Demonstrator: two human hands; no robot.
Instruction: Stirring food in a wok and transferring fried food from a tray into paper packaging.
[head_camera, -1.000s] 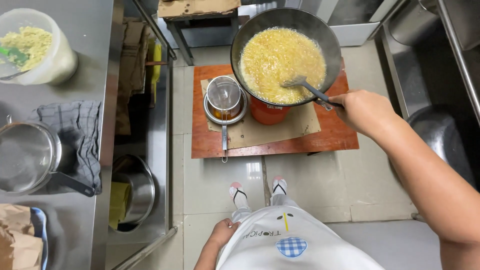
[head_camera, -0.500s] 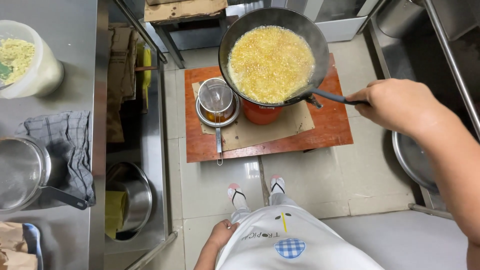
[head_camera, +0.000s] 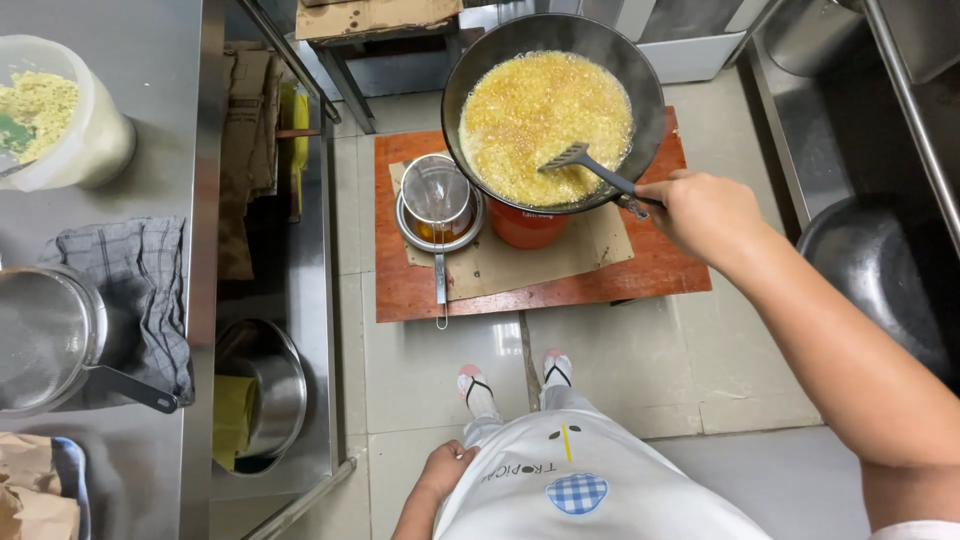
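On the tiled kitchen floor, a red board (head_camera: 640, 275) carries my black wok (head_camera: 553, 110) of bubbling yellow food. My right hand (head_camera: 700, 210) grips the spatula (head_camera: 580, 162), its blade sunk in the mix. My left hand (head_camera: 443, 470) hangs loosely curled, empty. The food looks pale, so I judge frying only partway done.

A slotted metal spatula (head_camera: 577, 160) with a dark handle is held slanted, its blade dipped into bubbling yellow crumbs and oil. These fill a wide black wok (head_camera: 553, 108), set on a red burner above a wooden board.
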